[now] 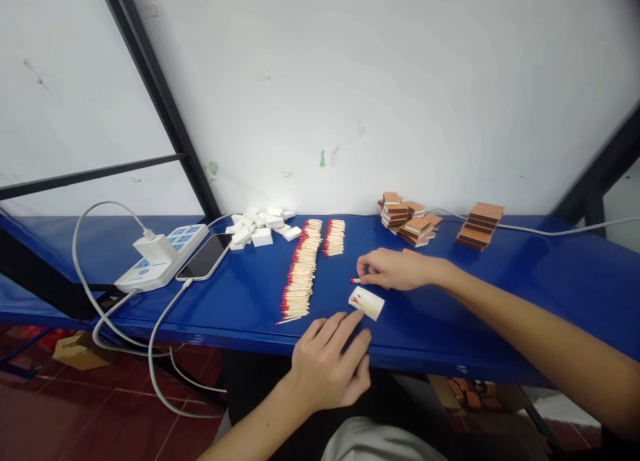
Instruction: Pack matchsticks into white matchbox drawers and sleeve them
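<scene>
— Can we see the whole match (355,281)?
— No, the right hand (387,269) covers one end, and its wrist partly hides an orange piece (411,251).
— Under the near edge of the table (530,261)?
— Small pieces (474,399), too dim for us to identify.

No word, brand or number can be read with certainty. Small blue print is carried by the white power strip (164,270), but it is too small to be made out. On the orange faces of the matchboxes (481,225) stacked at the back of the desk (250,284), only faint dark marks are seen, equally illegible.
</scene>
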A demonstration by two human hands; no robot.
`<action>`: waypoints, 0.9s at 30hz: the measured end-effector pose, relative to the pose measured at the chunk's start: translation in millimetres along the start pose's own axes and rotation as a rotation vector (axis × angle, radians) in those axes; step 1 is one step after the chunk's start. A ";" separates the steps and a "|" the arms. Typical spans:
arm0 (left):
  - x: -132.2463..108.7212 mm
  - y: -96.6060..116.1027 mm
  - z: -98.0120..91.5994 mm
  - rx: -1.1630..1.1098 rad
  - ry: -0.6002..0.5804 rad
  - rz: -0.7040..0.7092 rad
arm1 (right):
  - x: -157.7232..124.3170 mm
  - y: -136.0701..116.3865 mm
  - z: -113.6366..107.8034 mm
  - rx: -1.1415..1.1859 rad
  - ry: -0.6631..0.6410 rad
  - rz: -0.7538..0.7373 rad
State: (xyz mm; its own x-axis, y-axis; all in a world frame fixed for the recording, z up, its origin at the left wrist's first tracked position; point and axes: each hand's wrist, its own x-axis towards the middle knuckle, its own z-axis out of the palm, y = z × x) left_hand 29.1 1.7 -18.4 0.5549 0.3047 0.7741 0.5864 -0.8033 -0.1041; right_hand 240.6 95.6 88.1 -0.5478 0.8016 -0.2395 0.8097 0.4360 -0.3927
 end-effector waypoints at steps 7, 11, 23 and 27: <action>0.6 0.0 0.2 0.006 0.000 0.008 | -5.0 -0.4 -3.7 -0.106 0.000 0.063; 0.6 0.4 0.6 0.009 0.009 0.005 | -3.3 3.8 -1.7 -0.120 0.024 0.081; 1.0 1.0 0.4 0.000 0.002 0.003 | -13.6 -17.3 -7.1 0.062 -0.044 0.015; 1.0 0.9 0.6 -0.004 0.004 0.005 | -15.7 -23.4 -3.5 0.105 -0.082 0.006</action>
State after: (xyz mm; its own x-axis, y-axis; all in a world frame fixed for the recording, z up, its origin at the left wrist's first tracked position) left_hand 30.6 1.7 -18.1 0.5556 0.2986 0.7760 0.5813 -0.8068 -0.1057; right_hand 231.1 74.3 104.2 -0.5617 0.7661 -0.3122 0.7889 0.3824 -0.4810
